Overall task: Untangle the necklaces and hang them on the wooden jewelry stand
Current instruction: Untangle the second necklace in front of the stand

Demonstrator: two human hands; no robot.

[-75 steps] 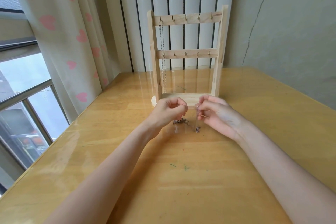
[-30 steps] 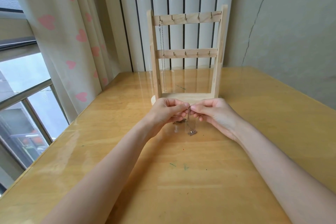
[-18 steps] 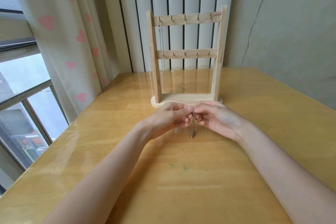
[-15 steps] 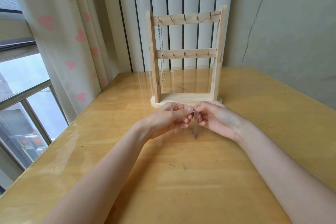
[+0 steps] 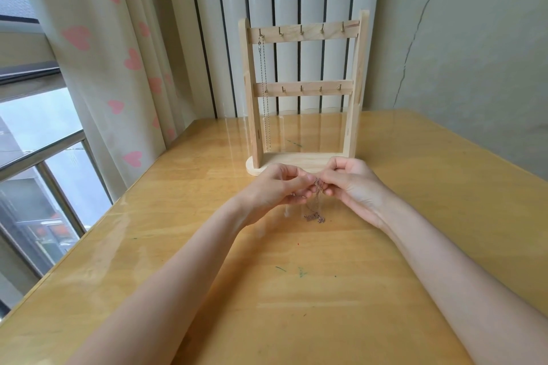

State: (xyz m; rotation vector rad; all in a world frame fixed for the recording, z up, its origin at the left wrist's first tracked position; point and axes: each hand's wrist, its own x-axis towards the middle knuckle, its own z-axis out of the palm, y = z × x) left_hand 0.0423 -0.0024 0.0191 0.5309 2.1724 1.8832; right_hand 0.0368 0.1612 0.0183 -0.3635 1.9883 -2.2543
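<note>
Both hands meet just before the wooden jewelry stand (image 5: 302,95), left hand (image 5: 277,190) and right hand (image 5: 351,184) each with a narrow grip pinching the tangled necklace (image 5: 315,210), its end pooled on the counter (image 5: 444,192). A silver chain (image 5: 264,92) hangs from the stand's top-left hook.

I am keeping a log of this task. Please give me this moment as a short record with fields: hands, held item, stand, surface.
hands: left hand and right hand meet in front of the stand, both pinching one chain
held item: thin necklace, its pendant hanging low near the table
stand: wooden jewelry stand, upright; silver chain hangs from the leftmost top hook
surface: wooden table
</note>
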